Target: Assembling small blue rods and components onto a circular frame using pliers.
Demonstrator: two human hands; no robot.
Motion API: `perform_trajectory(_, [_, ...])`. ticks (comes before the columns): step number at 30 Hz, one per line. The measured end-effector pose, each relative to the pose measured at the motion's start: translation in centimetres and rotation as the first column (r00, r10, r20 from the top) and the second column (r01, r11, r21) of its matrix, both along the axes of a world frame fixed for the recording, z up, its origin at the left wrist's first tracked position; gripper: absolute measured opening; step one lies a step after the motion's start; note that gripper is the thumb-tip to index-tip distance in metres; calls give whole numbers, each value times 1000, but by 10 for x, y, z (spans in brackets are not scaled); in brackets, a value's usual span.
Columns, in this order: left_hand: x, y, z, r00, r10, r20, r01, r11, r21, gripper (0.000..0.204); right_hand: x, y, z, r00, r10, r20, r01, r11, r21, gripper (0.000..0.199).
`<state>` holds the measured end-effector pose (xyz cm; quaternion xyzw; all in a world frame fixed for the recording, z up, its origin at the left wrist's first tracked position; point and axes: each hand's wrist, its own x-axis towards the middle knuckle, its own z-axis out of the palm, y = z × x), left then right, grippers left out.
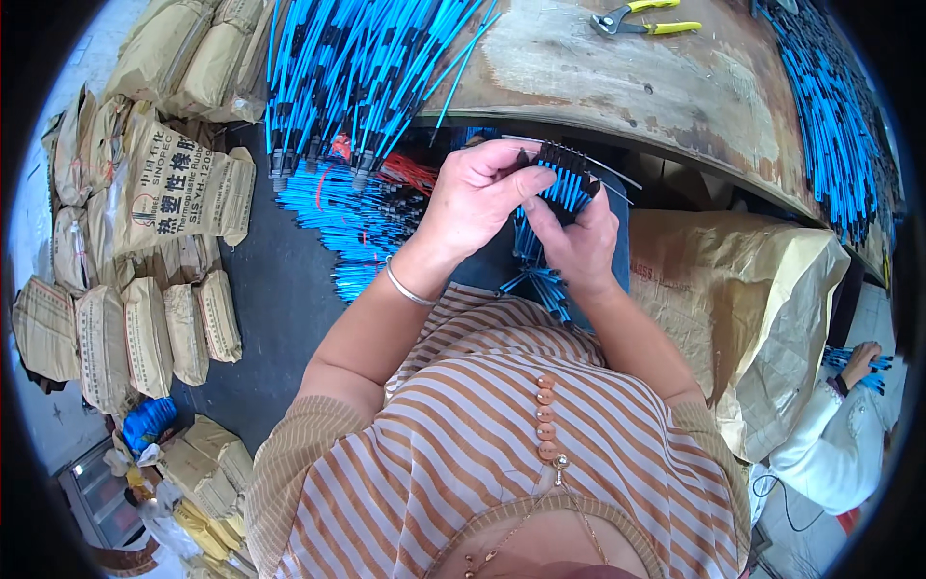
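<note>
A bundle of thin blue sticks with black ends [567, 181] is held between both hands, just off the near edge of the wooden table. My left hand [482, 188] is closed on its left side, the thumb pressed across the sticks. From below right, my right hand [584, 241] grips the same bundle with thumb and fingers. Thin metal rods [617, 172] stick out past the bundle's upper right; how they join it is hidden. Below the hands, more blue sticks [545, 285] fan out near my lap.
Pliers with yellow handles [648, 27] lie on the wooden table [627, 72]. Blue stick piles [362, 68] stand at the left and along the far right [834, 125]. Paper sacks [188, 193] are stacked left; a large brown paper bag [723, 289] stands right. Another person's hand [861, 363] holds blue sticks.
</note>
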<state>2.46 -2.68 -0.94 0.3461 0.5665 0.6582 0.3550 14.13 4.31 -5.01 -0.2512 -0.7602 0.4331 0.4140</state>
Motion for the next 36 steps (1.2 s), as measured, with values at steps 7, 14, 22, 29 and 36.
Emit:
perform_trajectory(7, [-15, -4, 1, 965, 131, -229, -130, 991, 21, 8, -1, 2, 3, 997, 4, 83, 0, 999, -52, 36])
perform_trajectory(14, [-11, -10, 11, 934, 114, -340, -86, 992, 97, 5, 4, 1, 3, 998, 59, 14, -59, 998, 22, 40])
perform_trajectory(22, [-15, -9, 19, 939, 3, -345, -1, 1000, 6, 4, 7, 11, -1, 996, 94, -12, -93, 995, 32, 40])
perform_trajectory(29, [-89, 15, 102, 424, -744, -516, 517, 667, -537, 24, 12, 30, -9, 993, 119, 8, -119, 991, 62, 39])
perform_trajectory(36, [-156, 198, 183, 169, -663, -729, 282, 741, -609, 17, -1, 50, -11, 990, 137, -25, -137, 990, -7, 37])
